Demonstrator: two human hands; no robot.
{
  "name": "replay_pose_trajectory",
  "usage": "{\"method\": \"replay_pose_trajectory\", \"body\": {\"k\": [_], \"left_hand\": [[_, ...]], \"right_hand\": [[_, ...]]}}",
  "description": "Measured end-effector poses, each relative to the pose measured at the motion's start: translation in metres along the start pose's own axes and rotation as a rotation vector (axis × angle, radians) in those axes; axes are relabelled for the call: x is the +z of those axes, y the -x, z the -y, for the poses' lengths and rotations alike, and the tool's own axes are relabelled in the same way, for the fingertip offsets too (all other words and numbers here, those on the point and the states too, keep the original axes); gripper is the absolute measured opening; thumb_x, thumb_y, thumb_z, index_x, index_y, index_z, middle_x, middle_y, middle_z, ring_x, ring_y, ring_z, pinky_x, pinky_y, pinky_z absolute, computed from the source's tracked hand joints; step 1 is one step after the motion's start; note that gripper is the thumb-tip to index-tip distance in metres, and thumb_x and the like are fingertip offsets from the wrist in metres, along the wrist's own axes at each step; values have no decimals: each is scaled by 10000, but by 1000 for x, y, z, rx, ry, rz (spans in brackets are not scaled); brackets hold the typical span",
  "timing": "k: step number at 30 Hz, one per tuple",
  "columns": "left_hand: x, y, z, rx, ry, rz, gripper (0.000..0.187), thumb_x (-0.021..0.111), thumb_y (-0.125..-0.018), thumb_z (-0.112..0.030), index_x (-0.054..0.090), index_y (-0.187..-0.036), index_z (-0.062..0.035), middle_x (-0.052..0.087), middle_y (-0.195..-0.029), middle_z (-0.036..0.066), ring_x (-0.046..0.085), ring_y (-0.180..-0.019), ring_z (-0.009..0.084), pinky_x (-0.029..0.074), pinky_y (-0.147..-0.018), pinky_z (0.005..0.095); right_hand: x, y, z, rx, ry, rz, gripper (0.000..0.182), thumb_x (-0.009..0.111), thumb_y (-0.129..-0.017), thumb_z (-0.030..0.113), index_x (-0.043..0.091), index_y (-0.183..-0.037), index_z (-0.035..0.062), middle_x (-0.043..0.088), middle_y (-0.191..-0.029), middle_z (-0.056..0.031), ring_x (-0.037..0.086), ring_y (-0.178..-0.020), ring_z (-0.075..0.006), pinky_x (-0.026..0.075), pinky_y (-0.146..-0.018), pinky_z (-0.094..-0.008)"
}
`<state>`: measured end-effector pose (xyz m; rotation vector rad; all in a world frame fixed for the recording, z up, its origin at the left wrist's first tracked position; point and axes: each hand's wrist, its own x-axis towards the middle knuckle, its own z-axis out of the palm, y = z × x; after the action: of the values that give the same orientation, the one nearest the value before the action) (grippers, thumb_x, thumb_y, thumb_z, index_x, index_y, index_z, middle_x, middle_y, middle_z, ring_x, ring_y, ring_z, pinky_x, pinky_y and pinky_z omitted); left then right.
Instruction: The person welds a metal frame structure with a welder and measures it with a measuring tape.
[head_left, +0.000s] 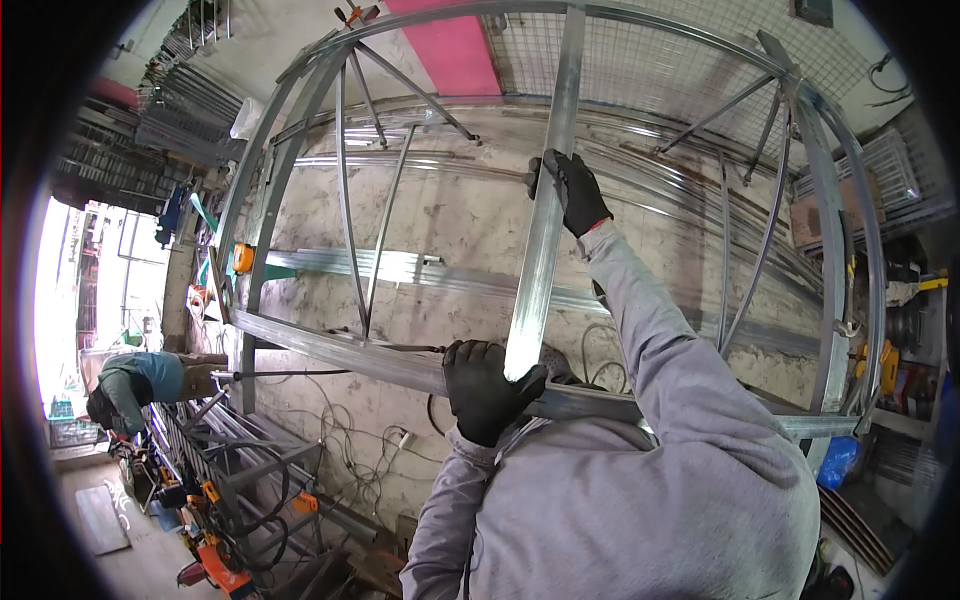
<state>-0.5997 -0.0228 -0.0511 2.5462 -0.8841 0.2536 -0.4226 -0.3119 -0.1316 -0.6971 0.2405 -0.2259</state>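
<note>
A long shiny metal tube [541, 250] lies across a rectangular metal frame [340, 350], running from the near rail to the far rail. My right hand [573, 192], in a black glove, is wrapped round the tube about midway along it. My left hand [490, 391], also gloved in black, grips at the tube's near end, where it meets the near rail. Its fingers curl over the rail and the thumb lies by the tube end. The exact contact under the left palm is hidden.
A yellow tape measure [243, 258] sits at the frame's left side. Loose metal tubes [370, 265] lie on the floor beneath. Cables [350, 445] trail at the lower left. Another person [140, 385] bends over at far left, near an orange tool [222, 568]. A blue bag [838, 461] is at right.
</note>
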Motion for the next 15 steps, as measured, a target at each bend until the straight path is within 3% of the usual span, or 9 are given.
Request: {"method": "replay_pose_trajectory", "body": {"k": [2, 4, 6, 8, 13, 15], "left_hand": [[2, 4, 2, 0, 2, -24, 482, 838, -705, -465, 691, -872, -37, 687, -822, 149, 671, -852, 359, 492, -910, 509], [0, 3, 1, 62, 27, -81, 485, 852, -692, -453, 685, -862, -30, 687, -830, 145, 673, -886, 360, 494, -932, 510], [-9, 1, 0, 61, 66, -57, 475, 860, -691, -439, 685, -844, -24, 692, -841, 146, 675, -904, 361, 492, -948, 511], [-14, -3, -5, 57, 83, 89, 453, 836, -720, -441, 708, -863, -31, 721, -888, 150, 685, -918, 353, 490, -942, 507], [-10, -1, -2, 38, 99, 175, 398, 779, -770, -423, 738, -905, -51, 749, -938, 142, 695, -906, 340, 484, -934, 489], [-8, 0, 1, 38, 105, 175, 382, 762, -782, -415, 745, -914, -57, 753, -942, 138, 697, -899, 337, 483, -930, 483]], "right_hand": [[-7, -3, -4, 3, -52, 45, 257, 607, -1044, 298, 588, -1173, 77, 695, -1059, -121, 712, -860, -264, 607, -738, -421], [-3, -1, -2, 111, -345, 165, 192, 611, -1037, 238, 581, -1136, 76, 661, -1063, -116, 693, -886, -263, 602, -757, -438], [0, -2, -6, 114, -446, 149, 238, 622, -1041, 229, 581, -1206, 63, 641, -1062, -104, 667, -874, -243, 598, -765, -428], [-4, -6, -8, 125, -639, 346, 295, 653, -1032, 254, 579, -1238, 56, 626, -1053, -97, 653, -877, -230, 592, -767, -401], [0, -1, -3, 112, -594, 289, 299, 662, -1025, 263, 591, -1217, 45, 631, -1003, -89, 648, -863, -229, 586, -762, -396], [-2, -3, 4, 149, -273, 179, 308, 673, -1017, 291, 613, -1164, 27, 649, -954, -92, 665, -854, -237, 592, -752, -399]]}}
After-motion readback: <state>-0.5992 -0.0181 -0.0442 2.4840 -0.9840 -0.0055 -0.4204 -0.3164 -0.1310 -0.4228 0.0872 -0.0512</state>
